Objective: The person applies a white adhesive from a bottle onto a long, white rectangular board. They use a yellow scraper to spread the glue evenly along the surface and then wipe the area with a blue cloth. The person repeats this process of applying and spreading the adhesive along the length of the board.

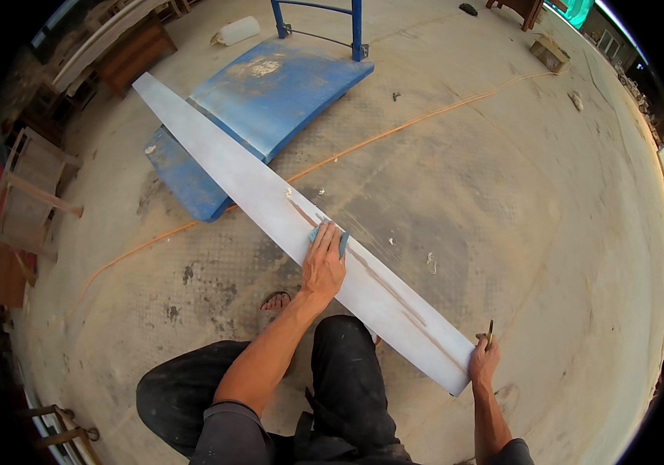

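A long white board (254, 182) runs slantwise from the far left down to the near right. Brown filler-like streaks mark the part nearest me. My left hand (323, 263) presses a folded blue-grey sheet (344, 244), like sandpaper, flat against the board near its middle; the fingers partly hide the sheet. At the board's near right end, my right hand (485, 362) grips the edge. A thin yellowish tool with a dark tip (490, 333) sticks up from the same hand; its lower part is hidden. My bent knee (344, 345) lies beneath the board.
Beneath the board's far part stands a blue platform cart (285, 85) with a blue handle frame. An orange cord (417, 116) crosses the dusty concrete floor. Wooden furniture parts (34, 186) line the left side. A wooden block (550, 54) sits at the far right.
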A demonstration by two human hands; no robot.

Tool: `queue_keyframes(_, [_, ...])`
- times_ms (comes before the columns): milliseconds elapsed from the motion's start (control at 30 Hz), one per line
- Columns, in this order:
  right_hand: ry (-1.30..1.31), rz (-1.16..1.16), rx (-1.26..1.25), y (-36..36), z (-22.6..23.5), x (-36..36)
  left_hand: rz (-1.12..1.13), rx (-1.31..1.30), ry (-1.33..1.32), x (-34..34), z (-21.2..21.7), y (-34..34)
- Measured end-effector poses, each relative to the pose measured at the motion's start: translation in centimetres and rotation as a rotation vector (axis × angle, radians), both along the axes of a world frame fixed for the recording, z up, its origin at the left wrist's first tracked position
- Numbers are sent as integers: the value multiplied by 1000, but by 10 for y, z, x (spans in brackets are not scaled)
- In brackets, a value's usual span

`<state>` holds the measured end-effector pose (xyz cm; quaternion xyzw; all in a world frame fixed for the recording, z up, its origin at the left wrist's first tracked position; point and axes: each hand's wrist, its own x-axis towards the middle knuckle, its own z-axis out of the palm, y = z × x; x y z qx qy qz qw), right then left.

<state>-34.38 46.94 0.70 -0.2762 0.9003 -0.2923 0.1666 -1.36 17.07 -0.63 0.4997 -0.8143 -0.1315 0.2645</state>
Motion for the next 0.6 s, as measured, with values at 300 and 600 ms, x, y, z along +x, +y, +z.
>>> queue_keyframes(300, [3,-14,-27,2,-4,-2,8,-11,-35,1,14,-1])
queue_keyframes(600, [2,1,-9,2,-6,-3,-5,35,23,4,8,0])
